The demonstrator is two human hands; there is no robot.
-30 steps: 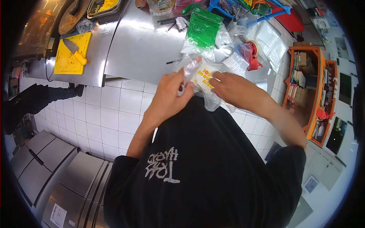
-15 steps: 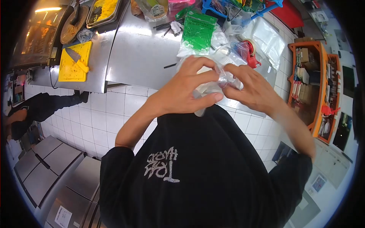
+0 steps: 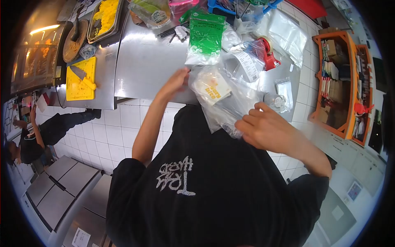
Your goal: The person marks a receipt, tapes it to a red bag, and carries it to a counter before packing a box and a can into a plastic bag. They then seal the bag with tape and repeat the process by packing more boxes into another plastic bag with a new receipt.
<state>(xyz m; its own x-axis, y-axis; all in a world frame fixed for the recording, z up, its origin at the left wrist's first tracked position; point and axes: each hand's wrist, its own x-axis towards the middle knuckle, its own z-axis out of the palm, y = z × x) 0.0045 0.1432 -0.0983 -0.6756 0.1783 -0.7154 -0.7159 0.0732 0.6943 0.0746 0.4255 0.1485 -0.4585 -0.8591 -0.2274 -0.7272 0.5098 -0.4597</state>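
Note:
A clear plastic bag [image 3: 230, 109] lies at the front edge of the steel table, close to my shirt. Inside it shows a white paper packet [image 3: 212, 87] with yellow print. My right hand [image 3: 265, 127] is closed, its curled fingers pinching the gathered lower right part of the bag. At the bag's upper left edge is my left hand [image 3: 176, 83], slightly blurred, its fingertips closed against the plastic. A green packet of disposable plastic gloves [image 3: 206, 37] lies just beyond the bag. Beside it is a printed paper slip [image 3: 248, 66] under clear plastic.
A red tape dispenser [image 3: 270, 55] and clear plastic sheets [image 3: 288, 33] lie at the right. A knife [image 3: 78, 72] rests on a yellow cutting board [image 3: 82, 92] at the left. Another person [image 3: 61, 127] stands far left. An orange shelf [image 3: 335, 86] is at the right.
My hands have moved apart from the bunched plastic, left hand leftward, right hand down and right. The bag is now spread between them, with the printed packet visible.

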